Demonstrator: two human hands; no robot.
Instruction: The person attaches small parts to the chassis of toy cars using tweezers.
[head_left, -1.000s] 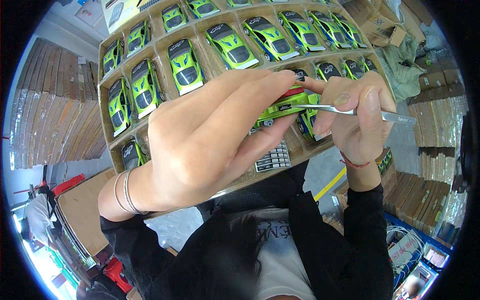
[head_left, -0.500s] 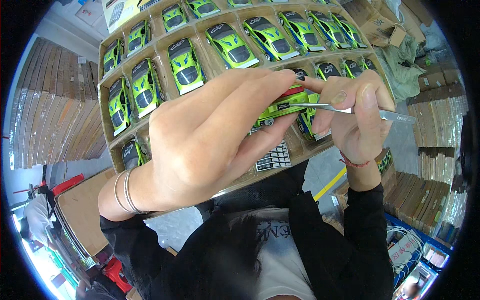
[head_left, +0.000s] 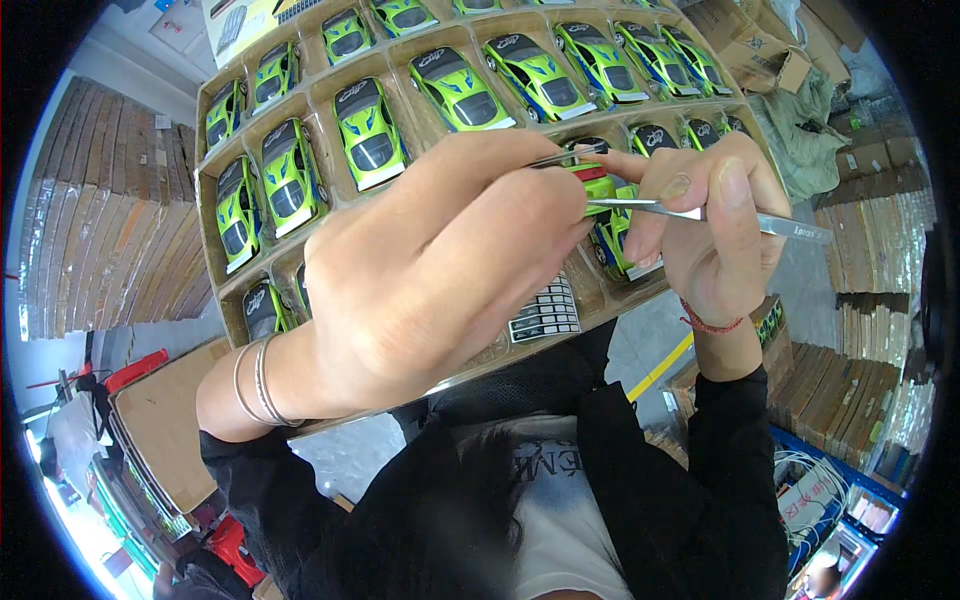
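My left hand is closed around a lime-green toy car with a red strip at its end. Most of that car is hidden behind the fingers. Between thumb and fingers, my right hand grips slim metal tweezers, whose tip reaches the car's end. Another thin metallic piece shows by the left fingertips; what it belongs to I cannot tell. Beneath both hands lies a compartmented brown tray holding several similar cars. A sheet of black-and-white stickers rests near its front edge.
Stacks of flattened cardboard stand left and right. An open carton sits at the back right beside a greenish sack. A blue crate with white cables is at the lower right.
My left hand has rolled over, its fingers now covering more of the toy car. The thin metallic piece shows more by the left fingertips. My right hand and the tweezers have barely moved.
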